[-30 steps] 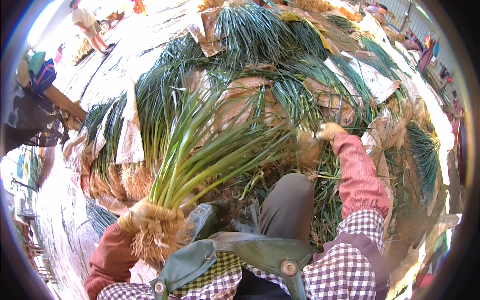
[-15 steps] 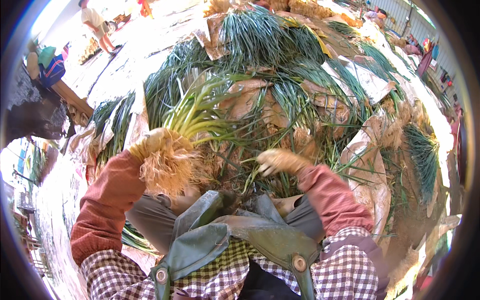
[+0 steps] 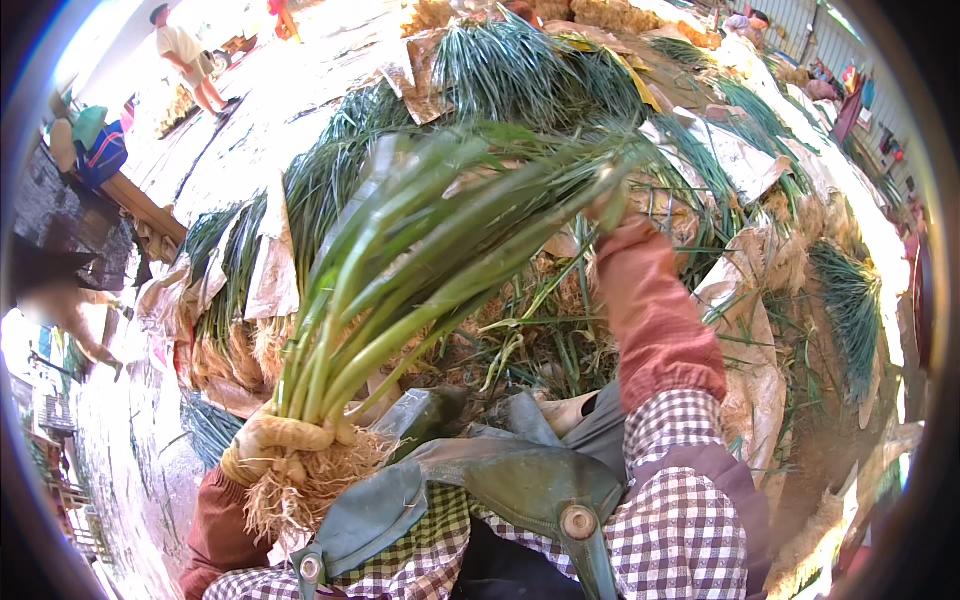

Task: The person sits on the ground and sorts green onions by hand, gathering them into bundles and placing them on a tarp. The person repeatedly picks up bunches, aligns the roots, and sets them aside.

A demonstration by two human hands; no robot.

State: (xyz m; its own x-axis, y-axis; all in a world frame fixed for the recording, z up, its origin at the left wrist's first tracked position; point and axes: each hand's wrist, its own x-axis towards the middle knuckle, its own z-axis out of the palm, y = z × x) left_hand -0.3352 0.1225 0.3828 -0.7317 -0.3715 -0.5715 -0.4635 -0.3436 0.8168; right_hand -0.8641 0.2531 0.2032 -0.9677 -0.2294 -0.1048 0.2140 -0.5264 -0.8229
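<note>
My left hand (image 3: 278,445), in a yellowish work glove, is closed round the pale stem bases of a bunch of green onions (image 3: 400,270). Their tan, stringy roots (image 3: 315,485) hang below the fist, near my lap. The long leaves slant up to the right and draw together at my right hand (image 3: 608,198). That hand is blurred and partly behind the leaves, its fingers apparently closed on the tips. Red-brown sleeve covers (image 3: 660,310) and checked cuffs cover my arms. A dark green apron (image 3: 510,470) lies over my lap.
Several heaps of green onions (image 3: 530,75) lie ahead on tan sacking (image 3: 735,165). More bunches (image 3: 845,310) are at the right. Loose leaves and root scraps (image 3: 540,340) litter the ground before my knees. A person (image 3: 185,55) stands far left, near a blue bag (image 3: 103,158).
My left hand has come down toward my lap, turning the bunch so its leaves stretch right. My right hand has moved up and away from me to the leaf tips.
</note>
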